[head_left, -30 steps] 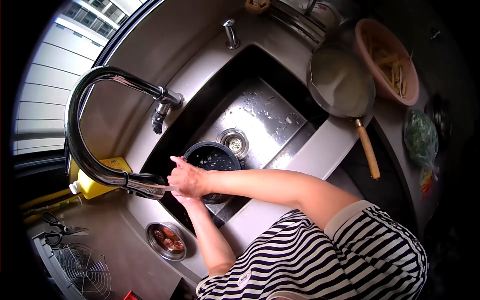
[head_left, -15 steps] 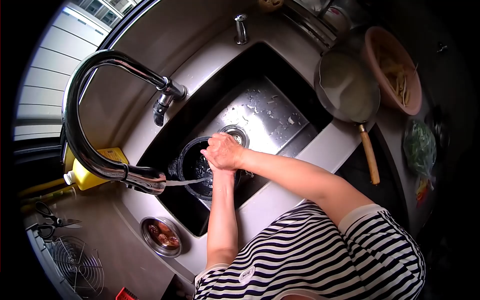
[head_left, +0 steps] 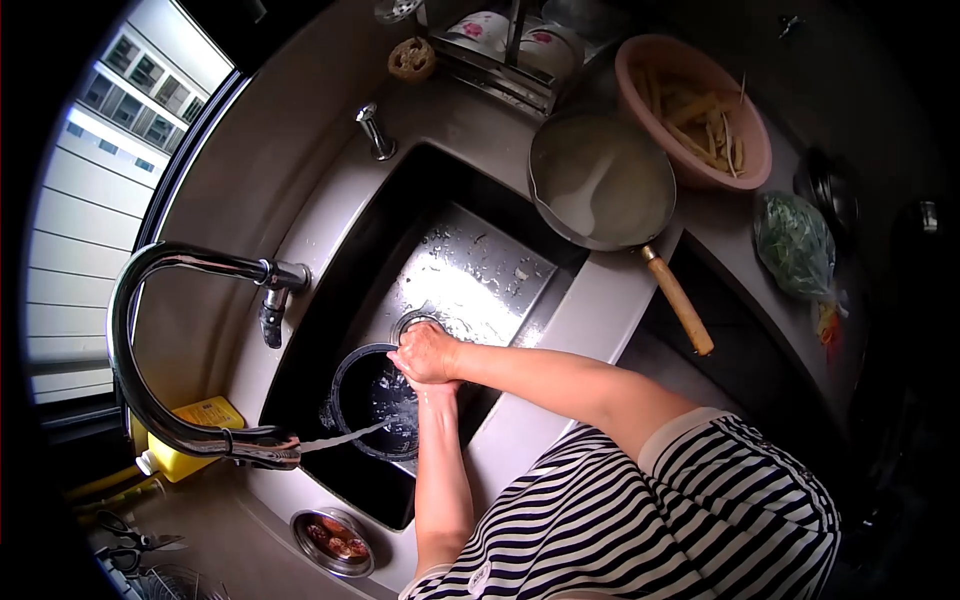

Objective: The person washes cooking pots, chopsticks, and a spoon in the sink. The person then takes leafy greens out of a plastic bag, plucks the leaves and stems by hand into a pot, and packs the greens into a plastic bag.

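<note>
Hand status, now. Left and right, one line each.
Right hand: closed over the left hand.
Left hand: mostly covered by the right; whether open or closed cannot be told.

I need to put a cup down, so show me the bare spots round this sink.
Bare patches: the front counter between sink and wooden pan handle, and the narrow back ledge between tap and chrome spout. Crowded: the right-hand counter, with pan, pink basin and bagged greens; the black pot, with both hands there.
</note>
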The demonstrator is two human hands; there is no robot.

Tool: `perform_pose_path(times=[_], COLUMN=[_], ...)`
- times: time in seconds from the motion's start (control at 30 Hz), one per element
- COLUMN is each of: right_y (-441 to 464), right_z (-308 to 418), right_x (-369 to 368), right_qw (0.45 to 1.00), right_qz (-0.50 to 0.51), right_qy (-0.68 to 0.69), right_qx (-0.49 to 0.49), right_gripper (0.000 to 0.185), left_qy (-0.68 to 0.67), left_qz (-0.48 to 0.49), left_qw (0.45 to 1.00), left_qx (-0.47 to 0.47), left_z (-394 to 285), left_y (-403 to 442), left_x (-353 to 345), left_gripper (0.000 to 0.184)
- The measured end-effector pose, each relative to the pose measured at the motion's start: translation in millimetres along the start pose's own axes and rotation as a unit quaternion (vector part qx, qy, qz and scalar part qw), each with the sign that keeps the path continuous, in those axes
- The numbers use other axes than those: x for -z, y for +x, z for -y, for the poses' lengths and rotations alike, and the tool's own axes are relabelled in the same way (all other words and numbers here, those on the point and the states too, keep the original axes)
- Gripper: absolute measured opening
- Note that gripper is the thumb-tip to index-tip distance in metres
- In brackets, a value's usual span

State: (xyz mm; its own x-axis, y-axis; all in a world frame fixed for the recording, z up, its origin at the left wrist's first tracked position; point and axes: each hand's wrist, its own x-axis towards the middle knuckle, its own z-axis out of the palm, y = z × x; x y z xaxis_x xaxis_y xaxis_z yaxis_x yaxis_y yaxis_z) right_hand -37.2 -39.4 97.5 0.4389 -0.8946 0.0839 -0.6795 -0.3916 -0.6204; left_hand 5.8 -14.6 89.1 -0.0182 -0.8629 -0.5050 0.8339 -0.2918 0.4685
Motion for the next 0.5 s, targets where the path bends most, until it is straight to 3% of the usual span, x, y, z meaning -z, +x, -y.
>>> perform_pose_path(times=[0.07,0.13,0.17,0.2,0.27,0.3,0.33,0.47,0.5], right_y=[0.5,-0.1,-2.8,-7.8,-15.7,-17.4,-18.0,-9.0,-10.7], right_z=[-7.8,-11.5,-10.3,-3.1,-6.9,-11.7,-18.4,-1.5,14.7], right_x=[-1.1,4.8,14.6,27.7,38.8,47.8,57.8,101.0,111.9], right_qw=[0.996,0.993,0.991,0.995,0.987,0.984,0.981,0.913,0.915], right_qz=[0.011,0.003,0.000,-0.028,-0.092,-0.078,-0.065,-0.088,-0.136], right_qy=[0.081,0.103,0.113,0.059,0.118,0.142,0.166,0.349,0.359], right_qx=[-0.032,-0.054,-0.065,-0.074,-0.053,-0.067,-0.082,-0.190,-0.126], right_gripper=[0.039,0.034,0.032,0.022,0.013,0.012,0.012,0.015,0.012], left_qy=[0.100,0.109,0.084,-0.029,-0.170,-0.071,-0.015,0.048,0.066], left_qz=[-0.020,-0.030,-0.035,-0.037,0.039,0.036,0.030,0.013,0.023], left_qw=[0.995,0.994,0.996,0.994,0.970,0.988,0.986,0.990,0.989], left_qx=[-0.023,0.003,0.026,0.094,0.171,0.133,0.166,0.135,0.127], left_z=[5.0,-3.1,-9.7,-20.2,-41.5,-42.6,-46.2,-46.9,-43.6], left_y=[-2.8,-1.1,0.2,9.4,18.3,20.1,16.1,16.8,19.4], left_x=[-4.4,-1.4,1.9,13.1,28.3,26.8,28.3,26.3,27.7], left_gripper=[0.051,0.050,0.049,0.035,0.031,0.025,0.026,0.028,0.029])
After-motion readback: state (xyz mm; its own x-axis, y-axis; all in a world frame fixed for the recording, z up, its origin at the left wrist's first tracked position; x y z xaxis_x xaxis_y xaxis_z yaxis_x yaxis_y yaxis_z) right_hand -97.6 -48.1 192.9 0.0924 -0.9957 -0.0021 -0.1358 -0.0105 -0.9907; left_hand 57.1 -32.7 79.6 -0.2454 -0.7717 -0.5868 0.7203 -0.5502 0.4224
